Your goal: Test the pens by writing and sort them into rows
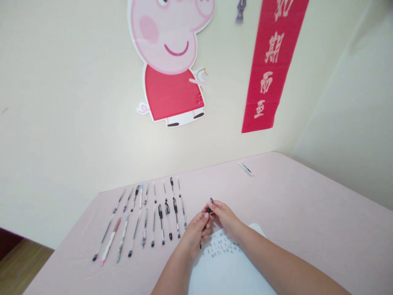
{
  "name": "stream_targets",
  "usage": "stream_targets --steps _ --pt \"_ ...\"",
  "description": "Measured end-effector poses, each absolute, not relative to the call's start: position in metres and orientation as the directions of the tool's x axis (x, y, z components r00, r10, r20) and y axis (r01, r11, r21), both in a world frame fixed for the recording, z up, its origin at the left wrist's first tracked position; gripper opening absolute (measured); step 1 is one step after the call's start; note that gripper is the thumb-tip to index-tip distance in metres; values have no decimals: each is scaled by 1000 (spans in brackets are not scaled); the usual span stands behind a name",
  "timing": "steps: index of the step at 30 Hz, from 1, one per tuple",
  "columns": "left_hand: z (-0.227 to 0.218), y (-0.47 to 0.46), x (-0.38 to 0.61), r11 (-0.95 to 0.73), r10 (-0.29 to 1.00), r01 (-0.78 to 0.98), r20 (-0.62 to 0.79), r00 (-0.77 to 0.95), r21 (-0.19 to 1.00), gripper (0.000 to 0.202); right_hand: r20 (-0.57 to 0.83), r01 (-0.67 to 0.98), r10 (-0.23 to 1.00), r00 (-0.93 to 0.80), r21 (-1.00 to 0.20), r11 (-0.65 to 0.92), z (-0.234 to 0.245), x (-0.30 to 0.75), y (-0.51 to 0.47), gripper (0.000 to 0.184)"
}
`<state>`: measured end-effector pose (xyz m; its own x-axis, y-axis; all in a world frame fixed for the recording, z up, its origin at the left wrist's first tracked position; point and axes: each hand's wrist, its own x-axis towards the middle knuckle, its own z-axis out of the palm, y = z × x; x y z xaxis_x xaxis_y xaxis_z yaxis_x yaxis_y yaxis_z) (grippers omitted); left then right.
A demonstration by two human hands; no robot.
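A dark pen (209, 209) is held between both hands above the top of a white sheet of paper (227, 272). My left hand (196, 234) is closed around its lower part, and a dark end pokes out below the fingers. My right hand (225, 218) pinches the upper end, where a black cap or clip shows. Most of the pen's length is hidden by fingers. Rows of small dark handwritten marks (222, 244) cover the upper part of the sheet, partly behind the hands.
Pens lie in two rows left of my hands, among them a pink-and-white pen (111, 241) and a capped black pen (161, 223). A slim white item (246, 169) lies at the back of the pink table (307, 213). The wall (92, 123) stands behind.
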<state>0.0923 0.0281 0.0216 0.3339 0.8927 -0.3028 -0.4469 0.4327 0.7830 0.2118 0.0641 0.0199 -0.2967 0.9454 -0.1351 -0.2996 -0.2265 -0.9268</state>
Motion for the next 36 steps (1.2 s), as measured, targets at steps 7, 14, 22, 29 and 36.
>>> stream_targets --steps 7,14,22,29,36 --pt "22 30 90 491 861 -440 -341 378 752 33 -120 -393 952 -282 -891 -228 15 205 61 40" --pt "26 29 92 479 870 -422 -353 343 770 34 -123 -423 970 -210 -883 -204 10 199 57 39" --pt "25 17 106 465 863 -332 -336 377 821 37 -204 -463 979 -22 -866 -190 10 202 68 45" --pt "24 15 108 447 875 -368 -312 371 815 40 -159 -534 981 -112 -823 -195 14 215 74 38" --pt "20 23 100 366 926 -518 -248 284 773 36 19 -5 1000 -9 -1000 19 -1 233 93 34"
